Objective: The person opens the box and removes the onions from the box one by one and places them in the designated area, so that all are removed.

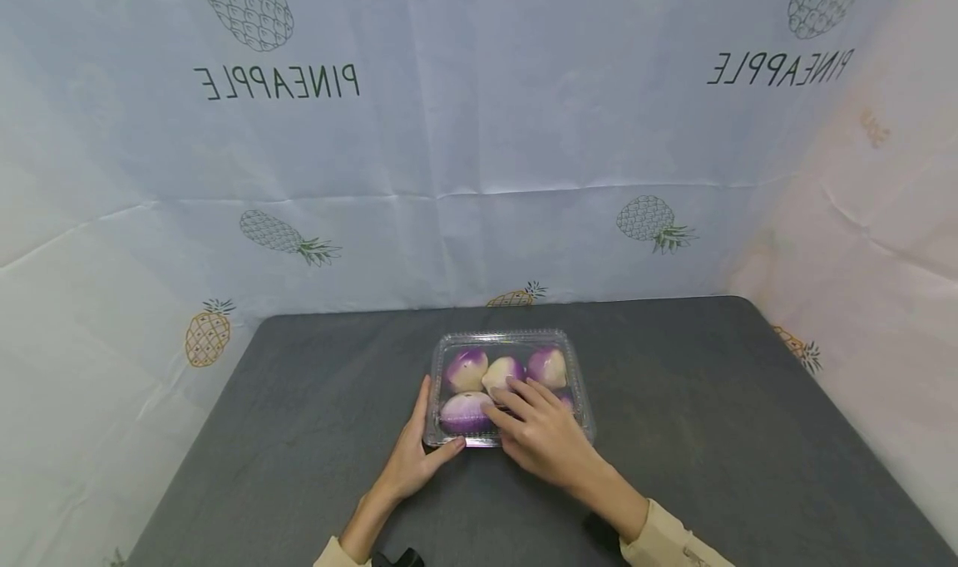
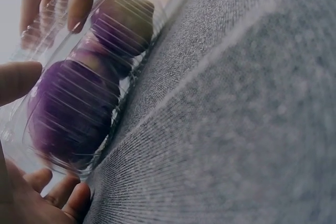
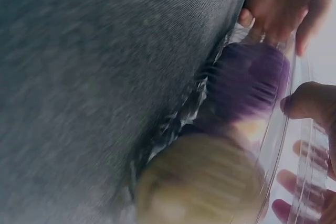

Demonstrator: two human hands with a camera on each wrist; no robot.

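Observation:
A clear plastic clamshell box [image 1: 503,337] with several purple-and-white turnips [image 1: 466,415] inside lies on the dark table. My left hand [image 1: 408,460] holds its near left corner, fingers along the left side and thumb on the front edge. In the left wrist view that hand's fingertips [image 2: 77,199] meet the end of the box beside a purple turnip [image 2: 73,111]. Over the lid's near right part, my right hand [image 1: 550,444] rests with its fingers spread, covering part of the turnips. The right wrist view shows its thumb [image 3: 307,100] at the lid's edge.
The grey tabletop [image 1: 322,401] has rounded far corners and meets a hanging cloth [image 1: 464,135] printed with pineapples behind it. More pale cloth [image 1: 883,284] hangs at the right. A small black object [image 1: 407,557] shows by the left wrist.

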